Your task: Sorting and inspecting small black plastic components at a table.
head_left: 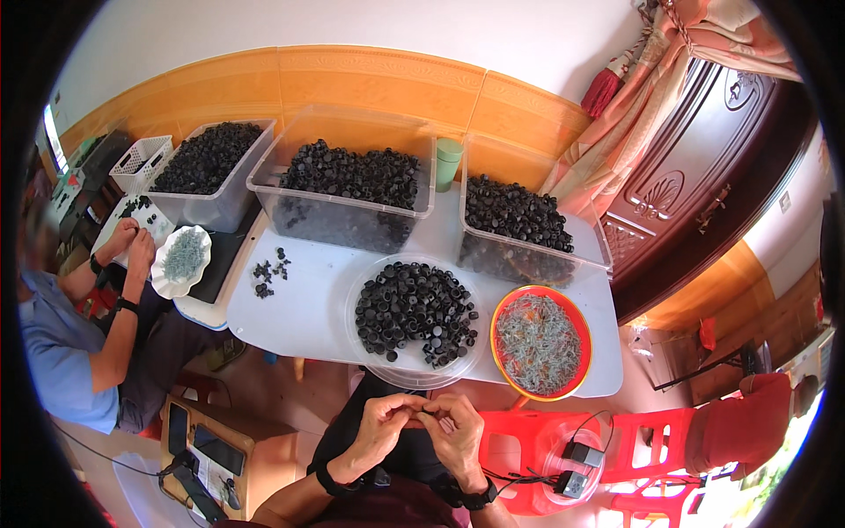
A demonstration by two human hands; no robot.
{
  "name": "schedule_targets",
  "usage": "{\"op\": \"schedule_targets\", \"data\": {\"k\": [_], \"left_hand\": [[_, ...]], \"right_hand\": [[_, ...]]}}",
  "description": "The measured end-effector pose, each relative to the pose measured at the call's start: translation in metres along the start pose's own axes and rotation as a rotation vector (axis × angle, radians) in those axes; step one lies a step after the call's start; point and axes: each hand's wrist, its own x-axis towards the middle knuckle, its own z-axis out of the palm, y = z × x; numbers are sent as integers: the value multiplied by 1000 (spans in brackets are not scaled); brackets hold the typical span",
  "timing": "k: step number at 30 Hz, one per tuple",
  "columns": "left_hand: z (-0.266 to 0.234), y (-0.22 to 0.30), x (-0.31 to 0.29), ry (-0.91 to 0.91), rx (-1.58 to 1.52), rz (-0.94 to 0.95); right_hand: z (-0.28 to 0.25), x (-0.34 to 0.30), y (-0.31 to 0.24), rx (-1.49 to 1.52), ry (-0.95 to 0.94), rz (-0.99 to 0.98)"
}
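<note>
My left hand (pixel 380 429) and my right hand (pixel 456 434) meet over my lap, just in front of the table edge. The fingertips of both are pinched together around something small and dark, mostly hidden by the fingers. Closest to them on the table is a round clear tray (pixel 354 289) heaped with small black plastic caps (pixel 409 308). To its right, a red-rimmed yellow bowl (pixel 584 339) holds a pile of thin greyish metal pieces (pixel 537 345), perhaps small springs. A few loose black parts (pixel 268 273) lie on the white table (pixel 308 326), left of the tray.
Clear bins (pixel 352 231) full of black parts line the back, with a green cup (pixel 448 163) between two. At left, another person (pixel 70 339) works beside a white scalloped dish (pixel 167 286). Red stools (pixel 510 431) with cables stand right; a cardboard box (pixel 264 440) stands left.
</note>
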Motion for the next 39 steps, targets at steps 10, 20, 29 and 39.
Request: {"op": "schedule_targets", "data": {"k": [10,20,29,39], "left_hand": [[-4,-4,-1,-12,98,55],[-15,37,8,-27,154,48],[-39,30,18,36,203,72],[-40,24,19,114,166,59]], "right_hand": [[2,1,-5,-39,-8,14],[-76,144,-36,-351,225,-375],[-48,139,1,-389,-30,-251],[-6,79,24,-351,-75,-74]]}}
